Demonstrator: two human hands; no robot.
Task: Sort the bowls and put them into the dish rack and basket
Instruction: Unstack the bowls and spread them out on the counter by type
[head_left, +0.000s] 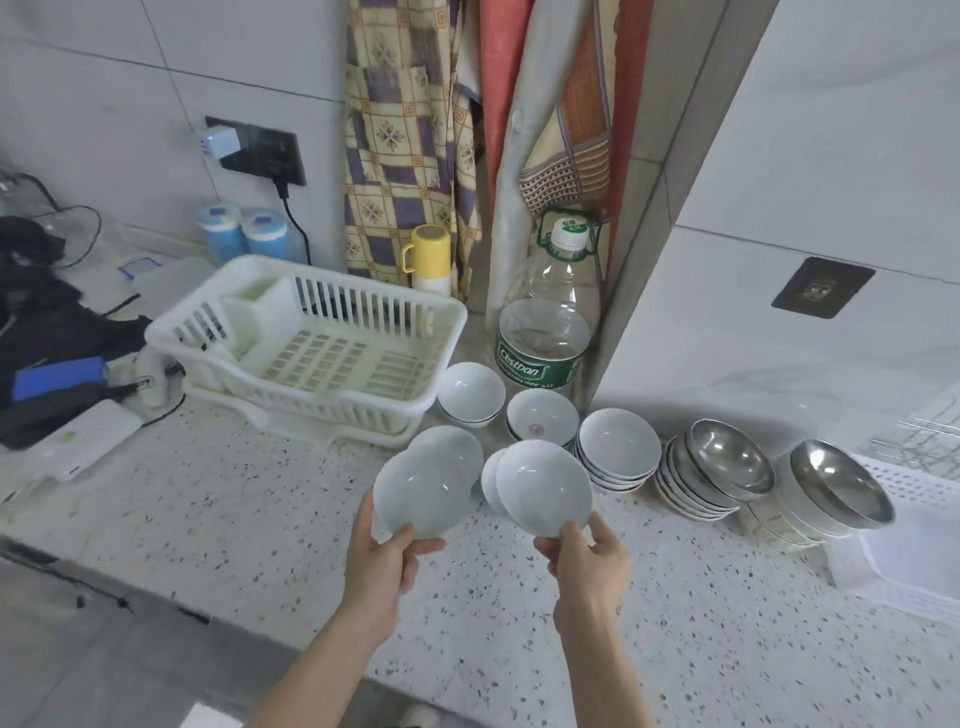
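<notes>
While the left hand (382, 564) pinches the near rim of a tilted pair of white ceramic bowls (426, 486), thumb inside and fingers behind, the bowls fan out toward 12 o'clock of that grip. At 3 o'clock, the right hand (589, 558) likewise pinches a second white bowl pair (540, 488) by its lower rim. Both pairs hang above the speckled stone counter (249, 509). At 11 o'clock sits the white plastic slatted dish rack (317, 343); at 2 o'clock, stacked steel bowls (727, 465).
</notes>
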